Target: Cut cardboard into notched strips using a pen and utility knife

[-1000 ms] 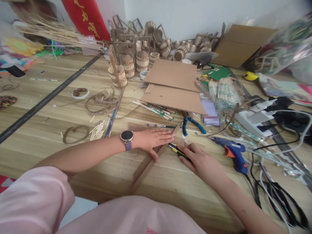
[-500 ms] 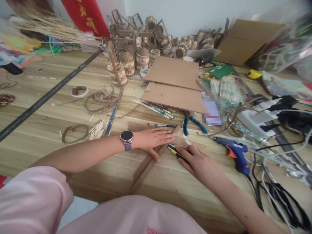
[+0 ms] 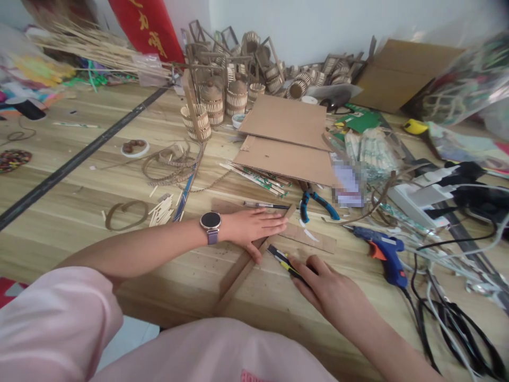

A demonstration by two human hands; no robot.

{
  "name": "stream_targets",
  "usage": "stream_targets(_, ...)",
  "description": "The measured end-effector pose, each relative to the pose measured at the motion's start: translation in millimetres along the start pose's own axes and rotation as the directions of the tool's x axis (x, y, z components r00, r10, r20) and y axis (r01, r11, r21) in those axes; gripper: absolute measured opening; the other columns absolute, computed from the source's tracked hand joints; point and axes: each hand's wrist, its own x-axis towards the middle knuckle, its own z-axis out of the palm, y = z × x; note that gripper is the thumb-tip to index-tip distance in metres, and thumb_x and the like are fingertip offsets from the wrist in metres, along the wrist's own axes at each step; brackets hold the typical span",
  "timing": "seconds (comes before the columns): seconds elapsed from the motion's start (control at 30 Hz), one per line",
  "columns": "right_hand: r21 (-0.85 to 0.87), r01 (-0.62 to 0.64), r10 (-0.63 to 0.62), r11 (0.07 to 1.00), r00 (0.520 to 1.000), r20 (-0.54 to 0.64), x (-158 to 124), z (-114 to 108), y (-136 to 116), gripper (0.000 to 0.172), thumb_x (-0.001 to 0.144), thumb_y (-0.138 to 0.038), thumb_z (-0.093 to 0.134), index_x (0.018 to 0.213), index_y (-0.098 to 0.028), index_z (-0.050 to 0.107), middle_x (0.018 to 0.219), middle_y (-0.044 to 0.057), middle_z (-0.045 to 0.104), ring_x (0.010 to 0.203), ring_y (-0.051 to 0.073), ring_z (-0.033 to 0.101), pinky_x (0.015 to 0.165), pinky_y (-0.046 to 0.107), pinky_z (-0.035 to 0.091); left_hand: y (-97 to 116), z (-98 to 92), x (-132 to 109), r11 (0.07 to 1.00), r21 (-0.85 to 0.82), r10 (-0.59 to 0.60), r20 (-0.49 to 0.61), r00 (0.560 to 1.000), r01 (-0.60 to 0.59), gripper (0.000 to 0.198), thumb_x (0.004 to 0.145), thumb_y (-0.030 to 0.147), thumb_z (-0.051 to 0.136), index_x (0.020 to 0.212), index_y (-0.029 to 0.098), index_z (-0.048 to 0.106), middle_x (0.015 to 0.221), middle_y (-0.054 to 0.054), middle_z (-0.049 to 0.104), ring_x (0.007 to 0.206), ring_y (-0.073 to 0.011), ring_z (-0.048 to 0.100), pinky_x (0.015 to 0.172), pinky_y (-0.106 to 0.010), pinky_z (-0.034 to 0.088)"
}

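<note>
My left hand (image 3: 254,227) lies flat with fingers stretched out, pressing a long brown strip (image 3: 239,272) that runs slantwise across the table. A watch (image 3: 210,219) is on that wrist. In my right hand (image 3: 324,278) is a yellow and black utility knife (image 3: 287,263); its blade tip points at the strip's right edge, close to my left thumb. Whether the blade touches the strip I cannot tell. Under and beside the strip lies a flat piece of cardboard (image 3: 314,237), with a pen (image 3: 265,205) beyond my left fingers.
Blue-handled pliers (image 3: 305,206) and a blue glue gun (image 3: 384,249) lie to the right, near a white power strip (image 3: 419,199) and tangled cables. Cardboard sheets (image 3: 286,119) and small stick baskets (image 3: 198,124) stand farther back. Short sticks (image 3: 161,211) and a coiled strip (image 3: 126,215) lie left.
My right hand with the utility knife has moved toward me and slightly right, along the strip's edge. My left hand keeps its place on the strip. The whole view has shifted a little.
</note>
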Motion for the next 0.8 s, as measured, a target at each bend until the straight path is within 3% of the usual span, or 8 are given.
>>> stream_targets(0.17,0.004,-0.013,0.013,1.000,1.000,-0.003,-2.9,-0.2,1.3,0.039,0.105,-0.035,0.030,0.126,-0.020,0.060,0.088,0.005,0.062,0.065,0.015,0.069,0.046,0.022,0.045,13.7,-2.3,-11.4,0.998,0.048,-0.041,0.000,0.999,0.041,0.082,0.092,0.061,0.058,0.156,0.017,0.033,0.164,-0.012,0.023,0.155,-0.0249,0.015,0.126,-0.042,0.000)
stream_targets(0.37,0.054,0.002,-0.001,0.999,1.000,-0.011,15.5,-0.9,9.0,0.040,0.105,-0.037,0.033,0.124,-0.019,0.063,0.089,0.006,0.063,0.066,0.016,0.069,0.048,0.023,0.046,14.6,8.0,-31.5,0.999,-0.049,-0.020,0.030,0.999,0.021,0.097,0.086,0.065,0.061,0.159,0.012,0.024,0.165,-0.014,0.019,0.155,-0.0255,0.016,0.126,-0.040,0.007)
stream_targets(0.53,0.066,0.030,-0.029,0.997,0.999,-0.014,13.8,-1.5,7.6,0.040,0.105,-0.037,0.031,0.123,-0.019,0.063,0.088,0.005,0.062,0.063,0.015,0.069,0.047,0.024,0.046,11.5,9.6,-31.9,0.998,-0.062,-0.007,-0.011,1.000,0.007,0.098,0.086,0.067,0.060,0.159,0.012,0.024,0.164,-0.015,0.021,0.154,-0.0271,0.018,0.126,-0.043,0.005)
stream_targets(0.8,0.045,0.022,-0.022,0.999,1.000,0.009,10.7,-2.0,-0.2,0.040,0.106,-0.036,0.030,0.126,-0.020,0.061,0.088,0.005,0.063,0.064,0.016,0.070,0.048,0.023,0.047,15.1,5.8,-31.5,0.998,-0.054,-0.036,0.040,0.999,0.038,0.098,0.087,0.068,0.058,0.159,0.013,0.022,0.165,-0.012,0.018,0.155,-0.0250,0.015,0.126,-0.042,0.001)
